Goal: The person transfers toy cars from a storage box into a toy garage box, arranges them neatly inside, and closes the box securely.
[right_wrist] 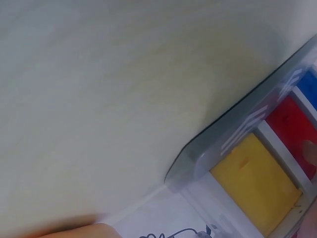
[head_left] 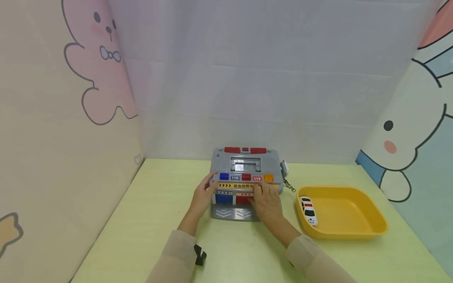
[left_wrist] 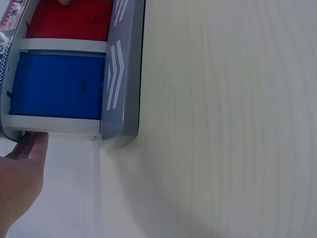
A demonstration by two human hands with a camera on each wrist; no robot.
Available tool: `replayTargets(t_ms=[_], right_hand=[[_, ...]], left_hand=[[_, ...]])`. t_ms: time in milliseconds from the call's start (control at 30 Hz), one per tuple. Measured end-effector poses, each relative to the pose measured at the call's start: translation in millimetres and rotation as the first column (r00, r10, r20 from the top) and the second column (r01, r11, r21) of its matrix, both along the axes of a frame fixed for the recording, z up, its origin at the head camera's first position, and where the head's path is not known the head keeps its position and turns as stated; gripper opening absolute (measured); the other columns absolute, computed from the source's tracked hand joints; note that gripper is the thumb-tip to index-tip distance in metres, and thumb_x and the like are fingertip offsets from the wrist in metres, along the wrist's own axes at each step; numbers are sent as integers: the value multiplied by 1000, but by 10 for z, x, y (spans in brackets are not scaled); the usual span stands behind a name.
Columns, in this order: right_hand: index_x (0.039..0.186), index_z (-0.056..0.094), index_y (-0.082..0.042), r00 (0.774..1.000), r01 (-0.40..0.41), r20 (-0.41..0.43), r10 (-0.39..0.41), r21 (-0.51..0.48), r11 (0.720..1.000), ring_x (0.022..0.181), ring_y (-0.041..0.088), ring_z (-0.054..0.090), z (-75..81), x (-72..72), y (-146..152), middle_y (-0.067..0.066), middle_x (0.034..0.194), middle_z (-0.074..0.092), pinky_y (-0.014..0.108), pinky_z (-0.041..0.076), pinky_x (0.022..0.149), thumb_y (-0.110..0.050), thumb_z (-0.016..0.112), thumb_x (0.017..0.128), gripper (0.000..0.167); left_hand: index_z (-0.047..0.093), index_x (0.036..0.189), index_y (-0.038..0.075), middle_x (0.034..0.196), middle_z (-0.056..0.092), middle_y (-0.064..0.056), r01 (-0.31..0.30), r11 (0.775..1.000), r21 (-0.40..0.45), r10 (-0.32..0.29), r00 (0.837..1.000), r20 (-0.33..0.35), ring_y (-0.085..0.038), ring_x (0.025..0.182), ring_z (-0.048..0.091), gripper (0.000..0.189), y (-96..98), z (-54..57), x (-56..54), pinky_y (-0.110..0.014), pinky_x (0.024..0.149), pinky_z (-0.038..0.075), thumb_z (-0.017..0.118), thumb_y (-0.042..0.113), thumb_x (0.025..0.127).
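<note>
A grey toy garage [head_left: 224,159] with red lights on top stands at the table's middle. Its front has a blue door [left_wrist: 59,84], a red door [left_wrist: 69,20] and a yellow door [right_wrist: 257,181], all down, above a grey ramp [head_left: 230,214]. My left hand [head_left: 204,196] rests against the garage's left side, fingers extended along it in the left wrist view. My right hand [head_left: 267,202] lies at the front, its fingers on the upper ledge and one fingertip [right_wrist: 310,151] touching the red door. From the head, that hand hides the yellow door.
Right of the garage, a yellow tray [head_left: 341,236] holds a white toy police car [head_left: 308,211] along its left side. A grey toy handset [head_left: 284,168] on a coiled cord [head_left: 289,185] hangs at the garage's right side. White curtain [head_left: 247,98] and printed walls surround the pale table [head_left: 155,220].
</note>
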State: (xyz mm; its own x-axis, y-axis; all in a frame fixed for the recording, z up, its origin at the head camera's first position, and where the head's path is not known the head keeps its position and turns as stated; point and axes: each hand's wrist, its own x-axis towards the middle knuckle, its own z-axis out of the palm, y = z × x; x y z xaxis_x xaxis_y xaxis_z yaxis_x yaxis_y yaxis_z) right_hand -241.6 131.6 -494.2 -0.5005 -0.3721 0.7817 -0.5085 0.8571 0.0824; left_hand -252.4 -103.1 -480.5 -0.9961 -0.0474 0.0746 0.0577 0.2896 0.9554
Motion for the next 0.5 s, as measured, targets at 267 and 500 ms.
replayTargets(t_ms=[267,500], right_hand=[[112,54,1,965,-5,262,23,-67,998,101,35,50,167,170,81,18,112,50,45,46,90,-20,91,69,61],[116,54,1,946,26,323,24,-149,989,104,35,49,172,293,191,17,117,48,48,44,92,-22,90,70,63]], left_hand=[[50,143,24,141,50,-14,44,997,57,-46,998,36,-34,129,46,49,-72,54,-38,-54,104,38,60,38,97],[57,137,13,131,56,-16,59,981,187,-72,996,62,-31,116,58,44,-108,137,-63,-40,98,47,61,34,98]])
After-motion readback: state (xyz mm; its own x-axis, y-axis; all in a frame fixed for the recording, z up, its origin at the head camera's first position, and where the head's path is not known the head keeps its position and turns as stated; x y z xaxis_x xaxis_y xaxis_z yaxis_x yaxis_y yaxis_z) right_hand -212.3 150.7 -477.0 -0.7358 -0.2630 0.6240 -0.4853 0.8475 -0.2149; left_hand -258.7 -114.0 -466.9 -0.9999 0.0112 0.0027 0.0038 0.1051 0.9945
